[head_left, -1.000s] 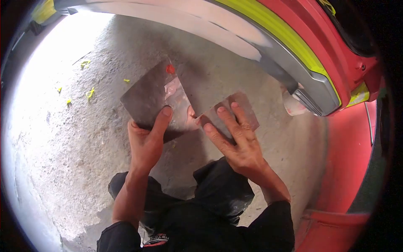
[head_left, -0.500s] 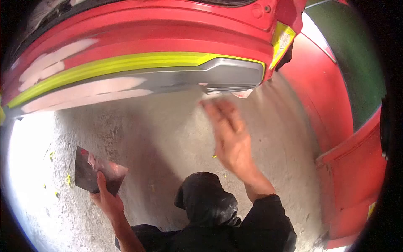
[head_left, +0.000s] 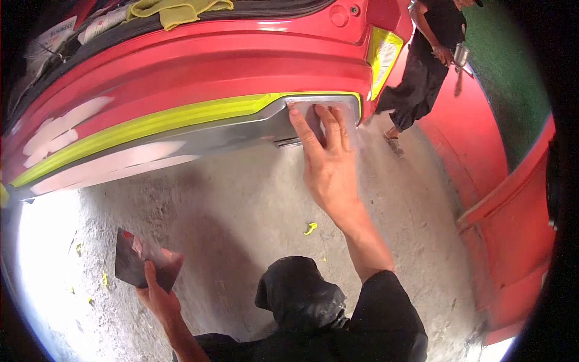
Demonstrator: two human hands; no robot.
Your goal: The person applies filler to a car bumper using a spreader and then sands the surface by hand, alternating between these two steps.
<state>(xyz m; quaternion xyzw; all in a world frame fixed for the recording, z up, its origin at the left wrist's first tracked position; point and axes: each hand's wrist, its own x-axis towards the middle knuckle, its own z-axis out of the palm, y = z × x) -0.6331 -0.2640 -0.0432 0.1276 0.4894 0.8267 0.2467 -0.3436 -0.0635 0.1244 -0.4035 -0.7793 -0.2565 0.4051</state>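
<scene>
My left hand [head_left: 159, 298] grips a dark flat putty board [head_left: 134, 260] at its lower edge, thumb on top; pink smears mark its upper right side. My right hand [head_left: 332, 158] is up against the grey trim at the right end of the red bumper [head_left: 217, 72], fingers spread apart and thumb hidden. Between those fingers shows a thin greyish flat piece [head_left: 315, 123], largely covered by the hand. Yellow-green masking tape [head_left: 163, 120] runs above the grey strip [head_left: 232, 131]. Pale pink filler patches [head_left: 120, 161] lie on the strip and on the red paint at left.
At upper right stands another person [head_left: 425, 66] in dark clothes, a silver cupped tool [head_left: 461, 55] in hand. Red panels [head_left: 512, 247] line the right side. Tape scraps [head_left: 310, 228] lie on the rough concrete floor [head_left: 241, 199]. A yellow cloth [head_left: 175, 11] rests above the bumper.
My right hand has risen from below the bumper onto the grey trim. The view has shifted, bringing the other person and yellow cloth into sight. My left hand still holds the board.
</scene>
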